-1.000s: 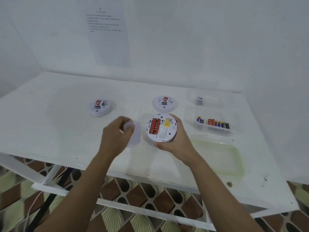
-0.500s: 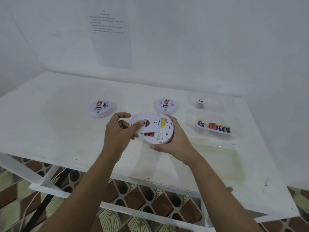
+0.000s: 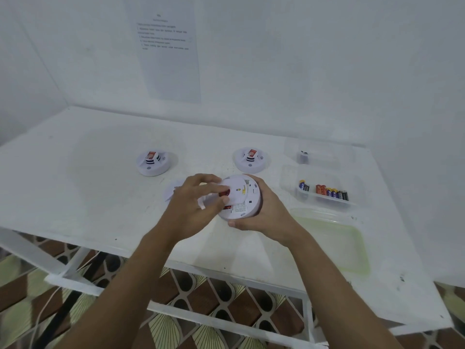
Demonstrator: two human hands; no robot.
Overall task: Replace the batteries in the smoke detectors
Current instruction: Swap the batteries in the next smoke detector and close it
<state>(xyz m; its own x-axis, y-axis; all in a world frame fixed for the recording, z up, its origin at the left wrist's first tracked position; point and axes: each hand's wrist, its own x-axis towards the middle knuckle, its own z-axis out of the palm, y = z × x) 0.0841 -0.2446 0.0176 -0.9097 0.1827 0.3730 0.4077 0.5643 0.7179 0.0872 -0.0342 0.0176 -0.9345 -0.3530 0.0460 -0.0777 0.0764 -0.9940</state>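
I have one view only, from a wide-angle camera on the person's head, facing forward and down. It looks over the near edge of the white table [image 3: 75, 197], with both forearms entering from the bottom of frame and the hands near mid-frame, close to the lens. The wall [image 3: 302, 71] behind fills the upper half; patterned floor [image 3: 214, 331] shows below the table edge. Straight lines bow toward the frame edges. No second view shares this scene.

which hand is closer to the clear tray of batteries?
Right. The right hand cups the round white smoke detector just left of the clear battery tray; the left hand sits farther left.
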